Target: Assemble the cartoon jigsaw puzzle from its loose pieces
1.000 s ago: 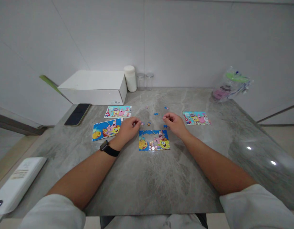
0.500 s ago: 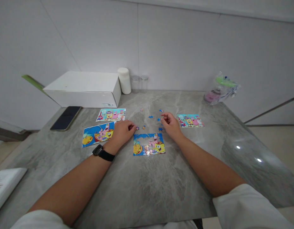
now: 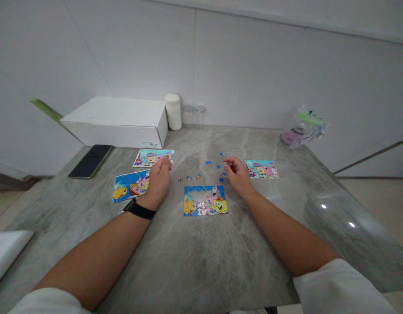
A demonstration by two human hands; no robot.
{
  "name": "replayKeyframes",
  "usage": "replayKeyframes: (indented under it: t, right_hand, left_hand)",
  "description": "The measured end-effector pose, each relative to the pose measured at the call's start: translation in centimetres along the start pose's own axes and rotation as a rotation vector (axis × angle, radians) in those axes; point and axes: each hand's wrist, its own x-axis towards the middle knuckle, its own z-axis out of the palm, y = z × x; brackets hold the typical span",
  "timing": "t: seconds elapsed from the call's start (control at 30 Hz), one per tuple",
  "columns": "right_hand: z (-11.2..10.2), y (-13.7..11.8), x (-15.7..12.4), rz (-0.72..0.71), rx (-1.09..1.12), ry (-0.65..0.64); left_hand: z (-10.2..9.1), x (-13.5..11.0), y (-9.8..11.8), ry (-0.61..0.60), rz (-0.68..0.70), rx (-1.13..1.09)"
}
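A partly built cartoon jigsaw (image 3: 205,200) lies on the grey marble table (image 3: 201,253) between my two hands, with a gap along its top edge. Several small loose pieces (image 3: 189,178) are scattered just behind it. My left hand (image 3: 158,179), a black watch on its wrist, rests loosely curled left of the loose pieces, over the edge of a blue cartoon picture card (image 3: 131,185). My right hand (image 3: 237,173) hovers right of the jigsaw with its fingers pinched together near blue pieces (image 3: 221,179); what they hold is too small to name.
Two more cartoon cards lie at the back left (image 3: 152,158) and at the right (image 3: 262,168). A white box (image 3: 116,122), a white jar (image 3: 173,112), two clear jars (image 3: 193,116), a dark phone (image 3: 90,161) and a plastic bag (image 3: 302,126) stand around the table's back.
My left hand has drawn back to the left, away from the loose pieces, which now lie uncovered. My right hand has barely moved. The view shifted slightly.
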Motion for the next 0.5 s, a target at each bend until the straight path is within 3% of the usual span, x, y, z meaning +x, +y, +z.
replayKeyframes:
  t: [0.13,0.23,0.4,0.5]
  right_hand:
    - [-0.3,-1.9,1.1,-0.089,-0.084,-0.035]
    - [0.6,-3.0,3.4,-0.173,-0.256,-0.108]
    - [5.0,-2.9,9.1,-0.255,-0.641,-0.402]
    - [7.9,-2.1,12.1,-0.304,-0.704,-0.493]
  left_hand:
    - [0.1,0.2,-0.4,-0.020,-0.013,-0.054]
    - [0.2,0.2,-0.3,-0.013,-0.018,-0.116]
    - [0.2,0.2,-0.3,-0.003,-0.036,-0.164]
    - [0.0,0.3,-0.2,-0.037,-0.039,-0.142]
